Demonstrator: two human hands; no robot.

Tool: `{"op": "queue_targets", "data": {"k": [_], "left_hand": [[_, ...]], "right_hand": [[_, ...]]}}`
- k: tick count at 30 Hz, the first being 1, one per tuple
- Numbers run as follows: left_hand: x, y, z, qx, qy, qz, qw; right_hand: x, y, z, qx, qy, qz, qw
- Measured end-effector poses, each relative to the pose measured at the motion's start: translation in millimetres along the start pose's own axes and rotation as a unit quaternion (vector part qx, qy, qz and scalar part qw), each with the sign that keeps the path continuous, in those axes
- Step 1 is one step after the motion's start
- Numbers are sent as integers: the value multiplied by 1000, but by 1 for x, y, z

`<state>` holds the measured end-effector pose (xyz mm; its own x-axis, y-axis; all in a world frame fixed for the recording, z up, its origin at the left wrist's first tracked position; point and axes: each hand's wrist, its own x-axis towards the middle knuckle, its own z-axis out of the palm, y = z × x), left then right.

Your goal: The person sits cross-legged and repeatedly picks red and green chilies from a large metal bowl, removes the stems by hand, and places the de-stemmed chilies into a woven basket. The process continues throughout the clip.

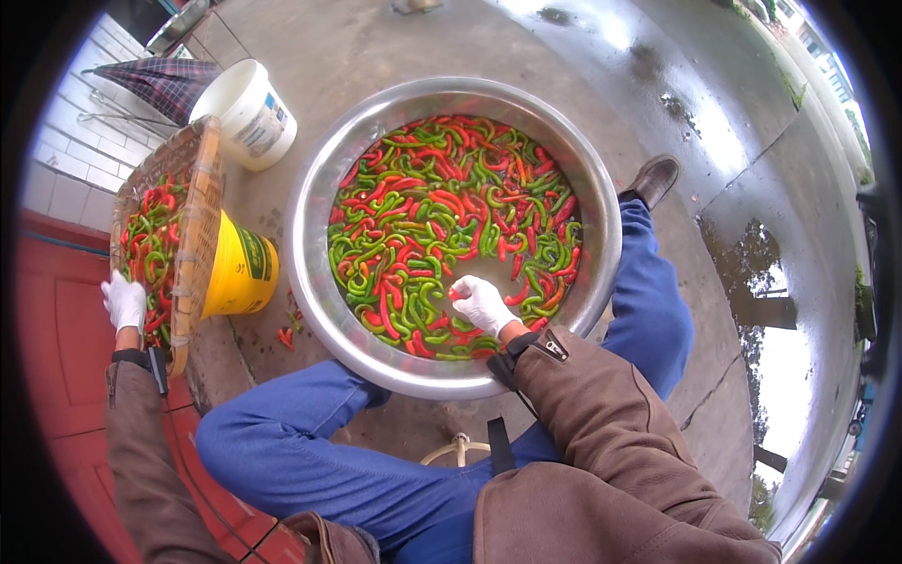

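A large round metal basin [454, 381] stands before me, filled with red and green chili peppers [423, 233] in water. My right hand [481, 303], in a white glove, is over the near part of the basin with its fingers closed around a small red piece, seemingly a pepper [454, 293]. At the far left, my gloved left hand [124, 302] is at the edge of a woven bamboo basket [195, 247] that holds more red and green peppers [158, 233]. Whether its fingers grip anything does not show.
The basket leans over a yellow bucket [243, 271]. Behind it stand a white plastic bucket [250, 116] and a dark checked cloth [158, 81]. Pepper scraps [285, 337] lie on the concrete left of the basin. My knees flank the basin; puddles [782, 381] spread at right.
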<state>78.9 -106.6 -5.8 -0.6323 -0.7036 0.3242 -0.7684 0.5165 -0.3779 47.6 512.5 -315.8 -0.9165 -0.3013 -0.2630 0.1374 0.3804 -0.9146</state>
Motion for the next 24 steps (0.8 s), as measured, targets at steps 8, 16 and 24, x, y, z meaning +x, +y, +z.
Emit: {"op": "queue_targets", "data": {"k": [8, 16, 24], "left_hand": [[-74, 197, -127, -431, 27, 364, 825], [-294, 387, -33, -439, -353, 574, 594], [-428, 389, 39, -555, -685, 156, 445]], "right_hand": [[0, 3, -10, -46, 0, -6, 999], [11, 0, -27, 55, 161, 166, 971], [11, 34, -15, 245, 73, 221, 941]]}}
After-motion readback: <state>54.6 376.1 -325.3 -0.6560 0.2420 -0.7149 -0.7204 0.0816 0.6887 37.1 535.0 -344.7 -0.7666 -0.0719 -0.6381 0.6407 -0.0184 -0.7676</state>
